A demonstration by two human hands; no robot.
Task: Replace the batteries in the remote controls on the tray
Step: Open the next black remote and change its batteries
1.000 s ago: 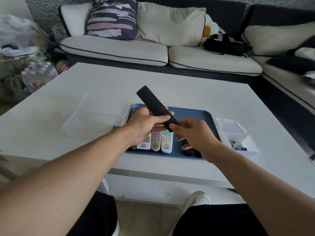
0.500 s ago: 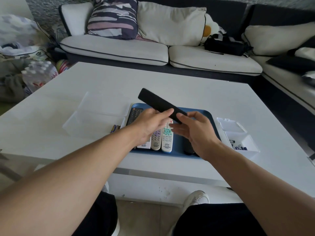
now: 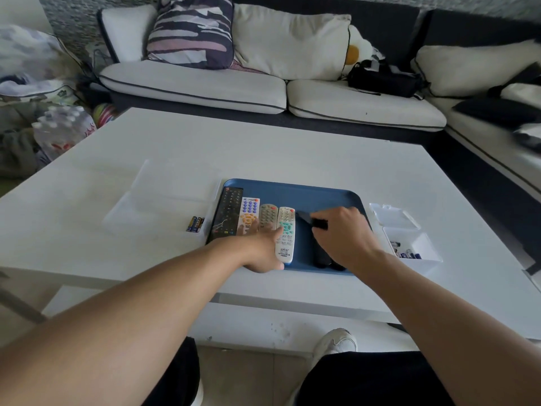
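Toward the near edge of the white worktop (image 3: 292, 153), a blue tray (image 3: 322, 194) is lying, carrying the remotes in a row. From its left side: a long black remote (image 3: 227, 212), a white remote with blue and orange buttons (image 3: 248, 212), a grey remote (image 3: 268, 215), a white remote with teal buttons (image 3: 286, 232), then two dark remotes whose near ends (image 3: 320, 259) are showing below the right wrist.

Right hand (image 3: 341, 232): fingers are curling round a slim black remote (image 3: 311, 221), holding it low over the tray's right half, its far end pointing left.

Left hand (image 3: 262, 244): fingers are lying straight and spread, palm down, over the near ends of the white and grey remotes, gripping nothing.

Left of the tray: a clear plastic box (image 3: 158, 206) is sitting with a few batteries (image 3: 196, 224) in its near right corner.

Right of the tray: a white open-lidded box (image 3: 409, 238) is holding several small batteries (image 3: 407, 253).
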